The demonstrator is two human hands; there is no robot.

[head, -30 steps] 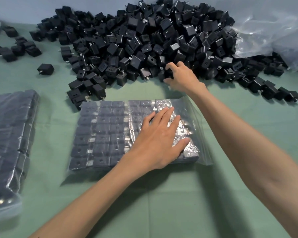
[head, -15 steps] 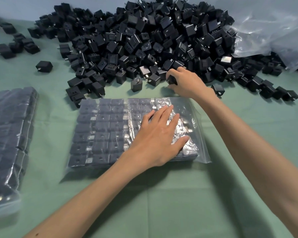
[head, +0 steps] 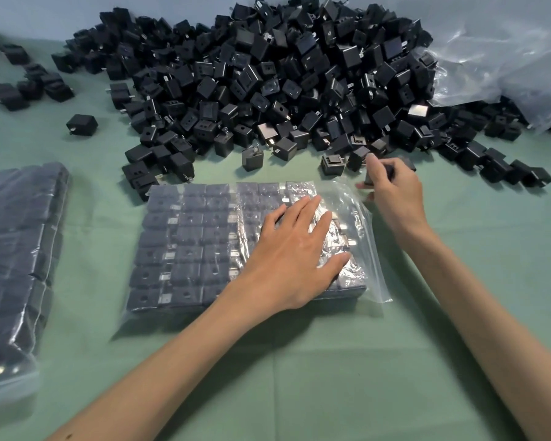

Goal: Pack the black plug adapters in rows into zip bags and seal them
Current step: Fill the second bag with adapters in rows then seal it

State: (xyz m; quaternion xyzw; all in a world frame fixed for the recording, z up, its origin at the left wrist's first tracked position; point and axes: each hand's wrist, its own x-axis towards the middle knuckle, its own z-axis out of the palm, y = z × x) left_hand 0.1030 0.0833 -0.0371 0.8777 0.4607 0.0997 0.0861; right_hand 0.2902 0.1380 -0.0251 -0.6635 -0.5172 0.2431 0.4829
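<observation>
A clear zip bag (head: 198, 246) lies flat on the green cloth, filled with black plug adapters in rows; its open mouth faces right. My left hand (head: 295, 254) presses flat on the bag's right part, fingers spread. My right hand (head: 393, 186) hovers at the bag's far right corner, curled around black plug adapters (head: 404, 165) that are partly hidden by the fingers. A big pile of loose adapters (head: 268, 81) covers the far side of the table.
A second packed bag (head: 16, 249) lies at the left edge. Crumpled clear plastic (head: 503, 55) sits at the far right. Stray adapters (head: 81, 124) lie at the far left, and two more (head: 252, 160) stand just beyond the bag.
My right hand has pulled back from the pile toward the bag's open end with adapters in it. A few adapters rolled off the pile's edge. My left hand stayed on the bag.
</observation>
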